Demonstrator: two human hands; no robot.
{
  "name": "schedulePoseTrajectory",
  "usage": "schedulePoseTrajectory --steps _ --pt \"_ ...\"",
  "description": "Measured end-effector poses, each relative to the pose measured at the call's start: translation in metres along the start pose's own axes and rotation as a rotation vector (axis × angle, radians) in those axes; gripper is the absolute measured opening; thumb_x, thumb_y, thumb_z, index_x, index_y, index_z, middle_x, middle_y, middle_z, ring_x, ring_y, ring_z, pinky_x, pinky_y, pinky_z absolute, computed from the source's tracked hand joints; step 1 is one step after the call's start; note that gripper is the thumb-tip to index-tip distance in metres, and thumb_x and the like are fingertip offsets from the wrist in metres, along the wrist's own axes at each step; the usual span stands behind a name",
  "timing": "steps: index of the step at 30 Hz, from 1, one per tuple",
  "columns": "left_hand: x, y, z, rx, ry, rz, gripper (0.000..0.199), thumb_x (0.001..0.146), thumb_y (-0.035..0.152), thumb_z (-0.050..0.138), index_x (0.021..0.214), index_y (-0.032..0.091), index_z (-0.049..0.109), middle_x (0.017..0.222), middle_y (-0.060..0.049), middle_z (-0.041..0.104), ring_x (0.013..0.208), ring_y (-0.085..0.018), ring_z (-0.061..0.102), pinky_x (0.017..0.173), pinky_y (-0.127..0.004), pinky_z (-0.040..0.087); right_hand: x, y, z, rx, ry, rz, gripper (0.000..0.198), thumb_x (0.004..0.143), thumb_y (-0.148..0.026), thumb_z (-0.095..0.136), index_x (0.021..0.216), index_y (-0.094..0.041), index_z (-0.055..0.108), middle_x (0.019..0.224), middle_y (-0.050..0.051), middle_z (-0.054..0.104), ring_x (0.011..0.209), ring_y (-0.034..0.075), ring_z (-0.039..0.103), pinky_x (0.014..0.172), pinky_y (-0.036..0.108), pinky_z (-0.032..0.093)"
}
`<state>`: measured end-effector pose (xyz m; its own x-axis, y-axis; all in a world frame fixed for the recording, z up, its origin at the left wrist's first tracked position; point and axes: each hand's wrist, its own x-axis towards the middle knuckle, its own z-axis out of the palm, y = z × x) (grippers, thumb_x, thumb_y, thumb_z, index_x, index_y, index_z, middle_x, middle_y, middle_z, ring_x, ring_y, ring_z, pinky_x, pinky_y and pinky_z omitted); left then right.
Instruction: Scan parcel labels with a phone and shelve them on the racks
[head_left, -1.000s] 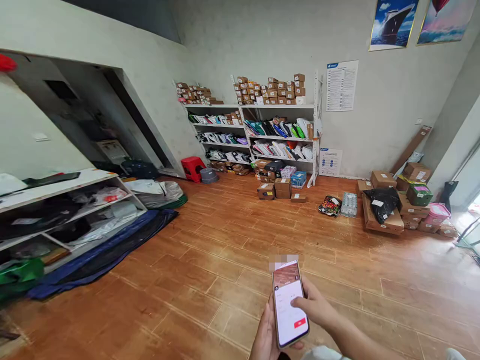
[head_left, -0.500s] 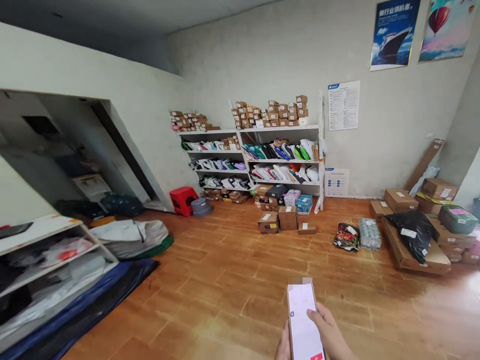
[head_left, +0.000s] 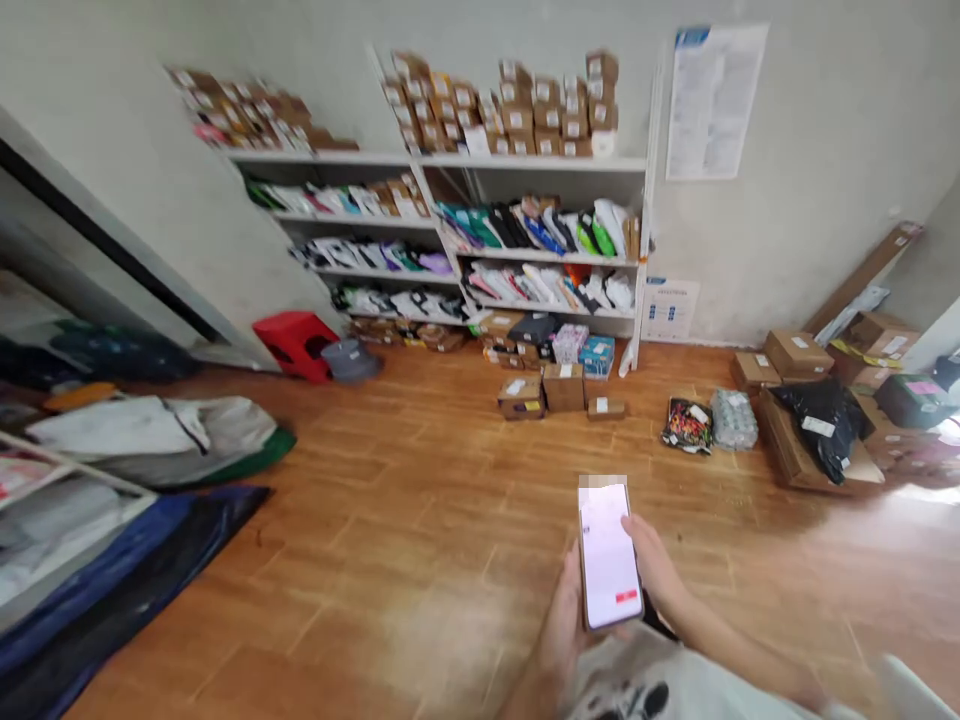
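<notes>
A smartphone (head_left: 609, 560) with a bright white screen and a small red button low on it is held upright in front of me. My left hand (head_left: 564, 610) wraps round its left side and lower back. From the right, my right hand (head_left: 654, 560) grips the phone's edge, its thumb at the right side of the screen. The fingers behind the phone are hidden. Below the phone shows my light shirt (head_left: 637, 675) with a dark print.
White shelving (head_left: 532, 163) packed with parcels stands at the wall. Cardboard boxes (head_left: 564, 388) sit before it. A red stool (head_left: 296, 340) and grey basin (head_left: 350, 360) are to its left. At right, a black bag (head_left: 825, 425) lies on a flat carton. Wood-look floor (head_left: 390, 520) lies between.
My view has tilted down and come closer to the shelves. The phone and both hands sit higher in view, showing my forearms and shirt. The right thumb has shifted to the screen's edge.
</notes>
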<state>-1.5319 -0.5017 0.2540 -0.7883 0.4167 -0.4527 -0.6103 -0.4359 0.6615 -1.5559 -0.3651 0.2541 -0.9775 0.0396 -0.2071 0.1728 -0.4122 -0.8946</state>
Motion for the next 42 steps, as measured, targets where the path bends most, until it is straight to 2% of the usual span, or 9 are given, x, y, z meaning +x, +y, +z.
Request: schedulePoseTrajectory --steps 3,8,11,16,21,25,30,37,42 --pt "0.034 0.041 -0.003 0.021 -0.001 0.104 0.083 0.082 0.069 0.055 0.150 0.024 0.037 0.134 -0.011 0.063 0.115 -0.033 0.061 0.080 -0.041 0.057 0.051 -0.002 0.011 -0.031 -0.031 -0.007 0.035 0.070 -0.048 0.069 0.090 -0.021 0.064 0.082 0.001 0.068 0.074 0.019 0.060 0.070 0.030 0.049" --pt "0.099 0.108 -0.028 0.052 0.059 0.132 0.081 0.082 0.067 0.056 0.148 0.024 0.038 0.139 -0.009 0.059 0.116 -0.032 0.061 0.076 -0.037 0.058 0.147 -0.009 0.043 -0.079 -0.084 -0.036 0.028 0.067 -0.034 0.064 0.092 -0.021 0.063 0.086 0.000 0.068 0.079 0.020 0.060 0.073 0.031 0.050" --pt "0.135 0.149 -0.041 0.089 0.080 0.192 0.083 0.083 0.064 0.059 0.152 0.026 0.032 0.140 -0.008 0.059 0.112 -0.030 0.062 0.077 -0.034 0.058 0.204 -0.013 0.066 -0.109 -0.109 -0.051 0.029 0.067 -0.029 0.065 0.095 -0.022 0.063 0.090 -0.001 0.069 0.082 0.020 0.060 0.076 0.032 0.049" --pt "0.181 0.212 -0.059 0.143 0.092 0.189 0.093 0.082 0.065 0.058 0.156 0.026 0.017 0.138 -0.013 0.059 0.104 -0.032 0.066 0.060 -0.032 0.059 0.285 -0.017 0.101 -0.133 -0.163 -0.047 0.031 0.066 -0.027 0.066 0.097 -0.022 0.061 0.088 -0.001 0.067 0.080 0.019 0.058 0.073 0.030 0.048" --pt "0.215 0.256 -0.078 0.063 0.076 0.192 0.080 0.086 0.068 0.048 0.154 0.035 0.023 0.150 -0.010 0.047 0.110 -0.034 0.063 0.057 -0.035 0.061 0.338 -0.026 0.120 -0.109 -0.254 -0.017 0.022 0.071 -0.032 0.056 0.091 -0.023 0.061 0.082 -0.001 0.066 0.075 0.019 0.057 0.068 0.029 0.048" --pt "0.245 0.289 -0.095 0.031 0.091 0.182 0.082 0.083 0.061 0.058 0.154 0.034 0.025 0.144 -0.011 0.053 0.107 -0.033 0.064 0.049 -0.032 0.059 0.370 -0.030 0.132 -0.083 -0.289 -0.021 0.033 0.068 -0.029 0.051 0.099 -0.023 0.063 0.084 0.001 0.067 0.079 0.021 0.059 0.071 0.031 0.048" --pt "0.285 0.337 -0.125 0.008 0.038 0.182 0.069 0.081 0.043 0.066 0.145 0.029 0.043 0.141 -0.009 0.055 0.104 -0.029 0.065 0.055 -0.030 0.060 0.418 -0.027 0.157 -0.062 -0.273 -0.031 0.037 0.069 -0.027 0.049 0.103 -0.022 0.063 0.089 0.001 0.069 0.077 0.021 0.059 0.071 0.031 0.048" --pt "0.336 0.418 -0.163 0.165 0.047 0.063 0.079 0.080 0.041 0.065 0.150 0.034 0.028 0.127 -0.009 0.063 0.078 -0.024 0.067 0.043 -0.032 0.057 0.491 -0.030 0.208 -0.050 -0.223 -0.073 0.044 0.067 -0.024 0.052 0.110 -0.023 0.062 0.096 0.002 0.069 0.087 0.023 0.060 0.079 0.034 0.049" --pt "0.363 0.470 -0.193 0.100 -0.122 -0.003 0.080 0.076 0.038 0.062 0.149 0.037 0.030 0.137 -0.007 0.058 0.095 -0.027 0.067 0.054 -0.030 0.060 0.532 -0.030 0.241 -0.048 -0.183 -0.086 0.050 0.065 -0.022 0.055 0.114 -0.024 0.061 0.100 0.002 0.069 0.097 0.024 0.059 0.084 0.035 0.048"
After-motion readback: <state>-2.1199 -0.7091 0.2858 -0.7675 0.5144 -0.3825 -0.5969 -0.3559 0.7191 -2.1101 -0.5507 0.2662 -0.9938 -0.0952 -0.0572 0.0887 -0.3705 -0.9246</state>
